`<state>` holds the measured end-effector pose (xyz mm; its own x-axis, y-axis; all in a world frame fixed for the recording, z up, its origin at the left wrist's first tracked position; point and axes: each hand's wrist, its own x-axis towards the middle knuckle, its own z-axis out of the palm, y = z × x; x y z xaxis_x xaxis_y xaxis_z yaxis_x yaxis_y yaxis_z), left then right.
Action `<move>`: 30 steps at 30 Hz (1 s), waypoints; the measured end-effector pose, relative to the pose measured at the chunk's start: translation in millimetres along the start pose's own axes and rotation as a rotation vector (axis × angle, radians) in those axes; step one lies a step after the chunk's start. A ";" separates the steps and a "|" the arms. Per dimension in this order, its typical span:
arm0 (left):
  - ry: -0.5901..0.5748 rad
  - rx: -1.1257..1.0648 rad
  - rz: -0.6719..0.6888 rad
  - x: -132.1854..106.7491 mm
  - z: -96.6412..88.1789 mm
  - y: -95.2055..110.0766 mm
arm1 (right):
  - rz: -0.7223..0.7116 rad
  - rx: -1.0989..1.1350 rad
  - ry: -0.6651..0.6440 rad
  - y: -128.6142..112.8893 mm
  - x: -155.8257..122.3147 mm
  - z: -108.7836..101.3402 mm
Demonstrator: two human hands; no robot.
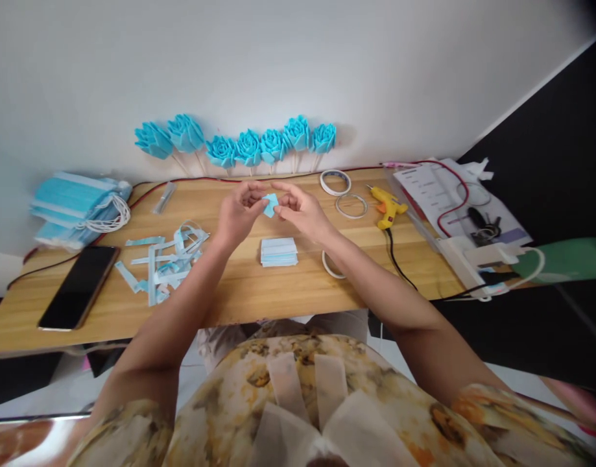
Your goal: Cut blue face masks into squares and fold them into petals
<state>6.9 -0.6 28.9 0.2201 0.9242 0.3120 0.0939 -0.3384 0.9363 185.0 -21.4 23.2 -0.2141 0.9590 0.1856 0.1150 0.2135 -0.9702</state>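
A small light-blue piece of mask fabric [270, 205] is pinched between both hands over the middle of the table. My left hand [242, 211] grips its left side with thumb and fingers. From the right, my right hand [298, 209] holds the other edge, its index finger arched above. Below the hands lies a neat stack of cut light-blue mask pieces [279, 252]. Left of my forearm are scattered blue and white mask strips [168, 263]. Several blue fabric flowers on sticks [249, 148] lean against the wall behind.
At left are a pile of masks [76, 204] and a phone [80, 287]. Rolls of tape [335, 183], a ring [351, 206] and a yellow glue gun [388, 205] lie at right. Papers [438, 194], keys [486, 224] and a power strip [465, 266] fill the right end.
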 end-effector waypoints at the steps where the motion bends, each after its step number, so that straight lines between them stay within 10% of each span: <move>1: 0.005 -0.022 -0.002 -0.4 -0.2 -0.9 | -0.007 -0.013 0.022 1.4 -1.2 0.8; 30: -0.179 0.006 -0.155 -5.6 0.7 -2.0 | -0.079 -0.082 0.124 8.8 -15.4 -6.3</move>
<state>6.1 -5.2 25.2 0.3712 0.9194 0.1302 0.1458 -0.1962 0.9697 195.4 -33.2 12.8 -0.1048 0.9531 0.2840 0.1827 0.2992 -0.9365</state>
